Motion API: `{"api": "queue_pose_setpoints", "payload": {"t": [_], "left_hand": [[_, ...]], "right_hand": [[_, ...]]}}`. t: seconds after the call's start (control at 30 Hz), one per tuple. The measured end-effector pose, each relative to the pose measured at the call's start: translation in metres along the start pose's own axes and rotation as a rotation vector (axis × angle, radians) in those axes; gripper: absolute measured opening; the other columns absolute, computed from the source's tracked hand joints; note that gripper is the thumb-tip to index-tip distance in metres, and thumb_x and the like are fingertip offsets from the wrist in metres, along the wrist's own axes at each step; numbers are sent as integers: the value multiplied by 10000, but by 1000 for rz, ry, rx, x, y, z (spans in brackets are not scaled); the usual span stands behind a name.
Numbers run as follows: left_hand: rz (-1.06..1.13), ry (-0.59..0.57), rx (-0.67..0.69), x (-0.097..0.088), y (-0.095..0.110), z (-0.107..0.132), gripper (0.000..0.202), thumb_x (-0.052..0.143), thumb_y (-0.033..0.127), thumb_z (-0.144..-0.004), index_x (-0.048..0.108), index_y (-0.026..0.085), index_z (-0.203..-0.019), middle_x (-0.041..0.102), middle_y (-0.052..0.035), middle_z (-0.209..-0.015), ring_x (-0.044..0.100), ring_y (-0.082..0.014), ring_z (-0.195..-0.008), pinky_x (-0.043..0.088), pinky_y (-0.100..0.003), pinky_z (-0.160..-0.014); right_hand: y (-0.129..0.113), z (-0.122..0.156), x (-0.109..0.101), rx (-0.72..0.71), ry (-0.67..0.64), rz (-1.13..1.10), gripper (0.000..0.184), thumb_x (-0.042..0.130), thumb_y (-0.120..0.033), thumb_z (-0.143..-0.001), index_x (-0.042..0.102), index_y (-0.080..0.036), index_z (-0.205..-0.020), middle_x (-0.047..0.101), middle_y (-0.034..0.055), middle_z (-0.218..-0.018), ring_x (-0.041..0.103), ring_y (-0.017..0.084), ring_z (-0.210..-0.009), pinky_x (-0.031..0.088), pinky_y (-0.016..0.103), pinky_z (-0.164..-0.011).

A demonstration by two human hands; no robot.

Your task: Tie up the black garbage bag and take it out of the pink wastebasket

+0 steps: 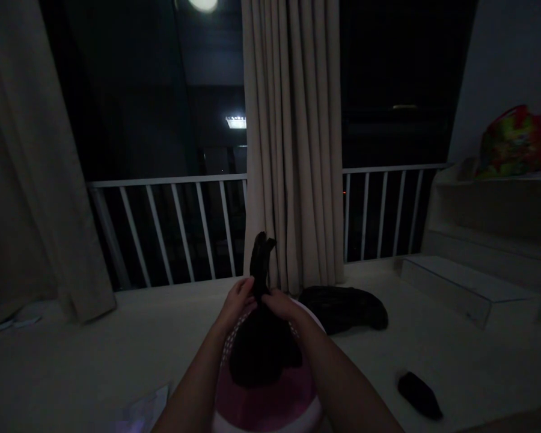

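You're clamping black bundle (pixel 260 352) by its neck, left hand (pixel 238 299) and right hand (pixel 281 303); bulk's showing within rim of pink basket (pixel 293 394).

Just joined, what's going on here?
A person's left hand and right hand grip the upper part of a soft dark item. Its lower bulk is in or just above a pink basket; too dark to tell which. A dark bundle lies near the curtain, and a small dark piece lies off to the right.
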State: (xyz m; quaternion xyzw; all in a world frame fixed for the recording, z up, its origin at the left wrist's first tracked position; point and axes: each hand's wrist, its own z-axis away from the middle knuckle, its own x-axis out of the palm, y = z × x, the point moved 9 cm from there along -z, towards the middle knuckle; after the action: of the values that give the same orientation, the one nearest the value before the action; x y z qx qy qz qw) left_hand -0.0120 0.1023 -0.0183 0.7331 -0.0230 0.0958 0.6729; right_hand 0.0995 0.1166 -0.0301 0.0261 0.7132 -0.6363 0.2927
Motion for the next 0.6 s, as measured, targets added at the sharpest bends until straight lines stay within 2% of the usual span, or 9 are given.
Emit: {"api": "queue_pose_setpoints", "payload": {"t": [0.1,0.2,0.27,0.43,0.5,0.6], "left_hand": [[-129,-89,-53,12,-3,10,569,741,463,-602,555,141,-1032,668,-58,-802,631,-175,-716,476,-282,-690],[-160,-231,-70,26,-1,21,499,759,423,-593,615,114,-957,687,-105,-918,634,-226,-852,474,-297,-771],[-132,-284,-85,31,0,26,474,740,431,-619,638,108,-950,681,-118,-983,625,-245,-904,466,-310,-808],[-71,-287,-65,30,-1,23,452,713,419,-660,651,108,-981,678,-123,-1004,607,-253,-965,450,-327,-851],[-69,-320,-79,32,-5,22,429,717,401,-661,657,113,-973,680,-120,-999,608,-251,-965,453,-325,-846],[-82,-300,-111,29,-10,21,377,681,409,-695,671,109,-924,696,-117,-941,627,-248,-912,470,-323,-808]], "right_hand": [[-5,-1,-5,-69,58,-86,344,447,-283,-766,654,-101,-972,655,95,-905,599,183,-823,449,271,-714],[-4,-3,2,-90,-10,-143,343,485,-307,-749,664,-120,-975,667,85,-902,611,193,-838,465,292,-733],[-4,-4,8,-110,-61,-136,349,509,-330,-738,668,-124,-971,671,80,-901,614,197,-839,472,311,-750],[-10,-3,19,-182,-141,-114,351,535,-316,-720,660,-118,-983,661,82,-962,606,193,-864,470,322,-779],[-12,-2,23,-192,-166,-135,344,531,-296,-718,654,-119,-986,662,73,-935,606,181,-830,473,314,-759],[-10,-3,25,-174,-174,-144,311,515,-226,-703,654,-117,-959,660,58,-879,597,157,-773,470,289,-720]]}}
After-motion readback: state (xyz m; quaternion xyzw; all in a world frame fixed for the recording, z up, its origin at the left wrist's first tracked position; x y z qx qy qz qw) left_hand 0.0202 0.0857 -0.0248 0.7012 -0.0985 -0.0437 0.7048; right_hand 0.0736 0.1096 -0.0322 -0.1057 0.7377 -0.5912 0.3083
